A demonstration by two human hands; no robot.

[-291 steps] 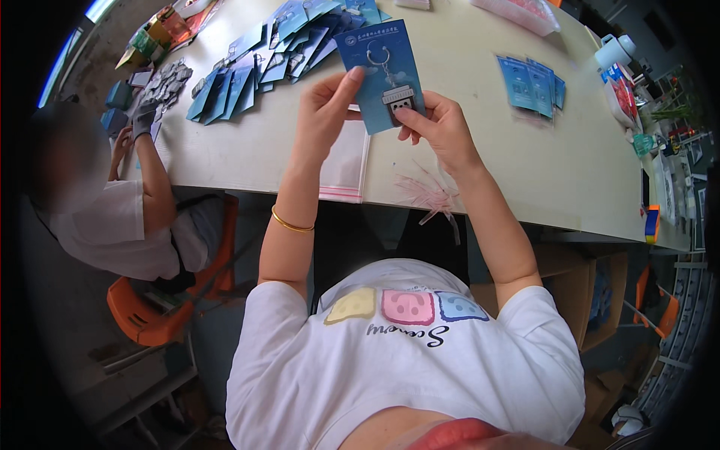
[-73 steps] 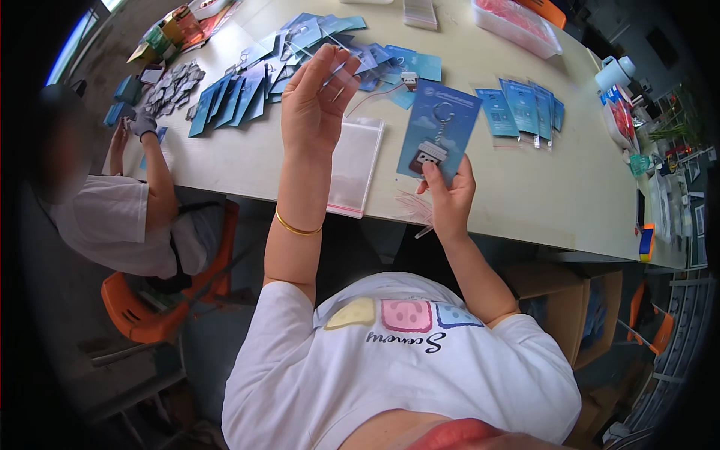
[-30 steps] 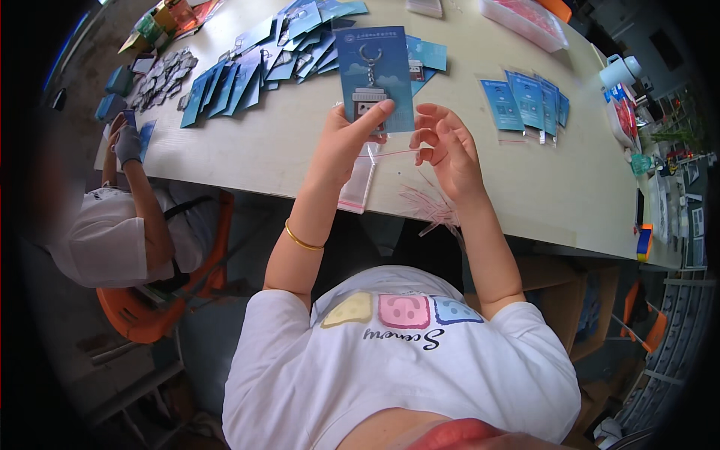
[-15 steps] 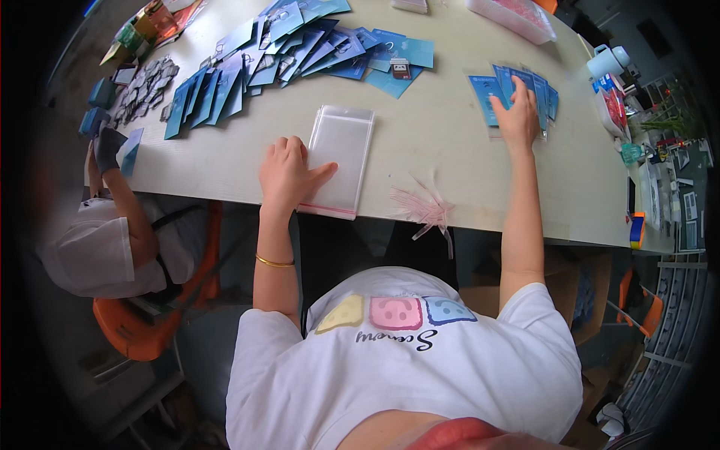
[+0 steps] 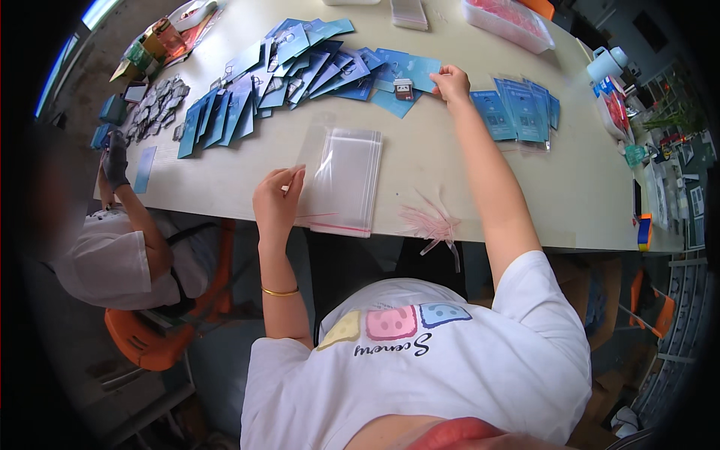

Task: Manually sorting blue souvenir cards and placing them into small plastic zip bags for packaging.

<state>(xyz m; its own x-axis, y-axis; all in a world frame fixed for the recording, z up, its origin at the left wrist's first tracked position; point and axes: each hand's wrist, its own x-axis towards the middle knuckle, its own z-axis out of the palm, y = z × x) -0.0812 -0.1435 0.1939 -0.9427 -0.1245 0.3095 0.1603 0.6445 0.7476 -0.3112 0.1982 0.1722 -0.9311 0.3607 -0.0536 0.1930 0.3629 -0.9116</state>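
My left hand (image 5: 276,199) pinches the edge of a clear plastic bag (image 5: 310,166), pulled slightly leftward off the stack of clear bags (image 5: 346,180) at the table's front edge. Farther off, my right hand (image 5: 452,84) is closed with thumb and fingers on the right edge of a blue card (image 5: 421,69). A small dark charm with a white top (image 5: 403,89) lies against the cards there. Left of it spreads a large heap of blue cards (image 5: 300,64), many with small charms. Several bagged blue cards (image 5: 525,112) lie fanned right of my right forearm.
Thin pinkish plastic strips (image 5: 429,221) hang over the front edge. A pile of small grey pieces (image 5: 157,105) lies at left, near a co-worker's gloved hand (image 5: 116,161). Clear plastic tubs (image 5: 510,26) stand at the back, and a light-blue jug (image 5: 607,61) at right.
My right hand has moved left from the bagged cards and taken hold of a blue card. My left hand, earlier resting on the bag stack, now pinches one bag and draws it aside.
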